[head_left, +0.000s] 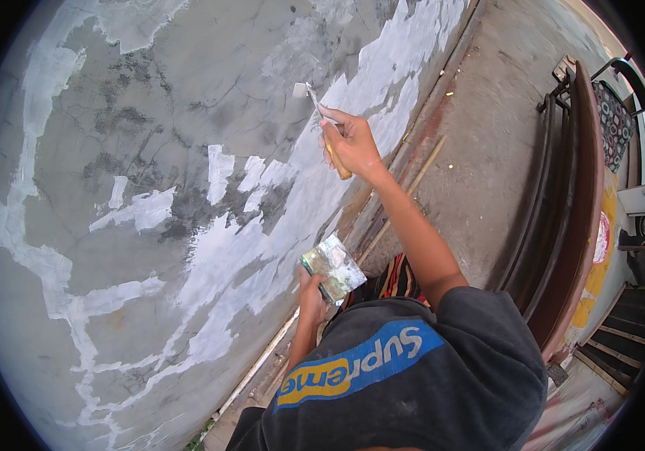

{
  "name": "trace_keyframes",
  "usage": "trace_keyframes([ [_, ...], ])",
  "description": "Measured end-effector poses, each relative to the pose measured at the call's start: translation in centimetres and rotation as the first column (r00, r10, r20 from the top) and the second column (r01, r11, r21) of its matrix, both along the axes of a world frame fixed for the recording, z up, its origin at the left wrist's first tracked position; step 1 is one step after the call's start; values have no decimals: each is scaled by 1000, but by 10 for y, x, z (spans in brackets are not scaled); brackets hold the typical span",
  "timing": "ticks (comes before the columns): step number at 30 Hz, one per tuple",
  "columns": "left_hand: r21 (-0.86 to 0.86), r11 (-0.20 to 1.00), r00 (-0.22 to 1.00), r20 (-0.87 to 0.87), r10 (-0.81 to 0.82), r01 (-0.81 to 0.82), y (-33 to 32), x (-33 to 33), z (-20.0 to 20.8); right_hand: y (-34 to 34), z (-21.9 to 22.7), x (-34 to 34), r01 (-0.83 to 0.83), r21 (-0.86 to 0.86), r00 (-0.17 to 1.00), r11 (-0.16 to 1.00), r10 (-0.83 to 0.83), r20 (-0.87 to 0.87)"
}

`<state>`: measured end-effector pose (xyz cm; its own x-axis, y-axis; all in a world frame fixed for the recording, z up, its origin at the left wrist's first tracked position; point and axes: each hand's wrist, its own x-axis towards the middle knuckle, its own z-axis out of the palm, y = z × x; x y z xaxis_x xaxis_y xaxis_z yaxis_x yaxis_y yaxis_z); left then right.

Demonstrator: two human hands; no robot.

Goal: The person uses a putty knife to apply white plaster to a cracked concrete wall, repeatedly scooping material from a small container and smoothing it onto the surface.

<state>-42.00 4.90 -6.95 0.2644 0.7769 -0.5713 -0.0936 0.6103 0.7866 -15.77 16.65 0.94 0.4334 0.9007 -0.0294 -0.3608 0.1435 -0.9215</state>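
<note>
Figure: head view, looking down along a grey plastered wall (134,90) patched with white filler.

(a) My right hand (351,143), at about 12 o'clock from the picture's centre, is closed tightly around the yellow wooden handle of a putty knife (321,113). The metal blade points toward 11 o'clock and its tip rests against the wall at the edge of a white patch. One finger lies extended along the blade's back.

(b) My left hand (310,295), at about 6 o'clock from centre, is closed on the lower edge of a flat, filler-smeared square plate (333,267), held tilted near the wall but apart from it. I cannot tell how much filler is left on it.

(c) At 3 o'clock, bare concrete floor (487,135) and stacked curved wooden panels (574,210); a thin stick (405,199) and a pale pipe (258,364) lie along the wall's foot.

Risks, as I judge them: the blade meets the wall on its tip, so too steep an angle could gouge the fresh filler or leave ridges. The plate is gripped only by one edge and tilted, so filler may slide off or the plate may slip. The stick underfoot could roll if I shift my stance.
</note>
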Motion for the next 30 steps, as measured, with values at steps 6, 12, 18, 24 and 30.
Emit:
trace_keyframes([
  [6,-6,999,999,13,34,-34,-9,-11,-10,-14,13,-43,-119,12,992,993,119,44],
  [12,38,998,999,14,44,-44,-8,-10,-4,-2,16,1,-4,-1,1000,1000,4,18],
  [18,12,999,998,24,49,-49,-8,-14,-4,-11,20,-33,-75,21,990,997,72,119],
  [24,21,997,997,23,73,-74,-10,-12,0,6,6,-56,105,114,988,988,-116,99],
  [30,-10,999,999,9,49,-49,-9,-13,0,16,1,-109,99,143,977,985,-123,175],
])
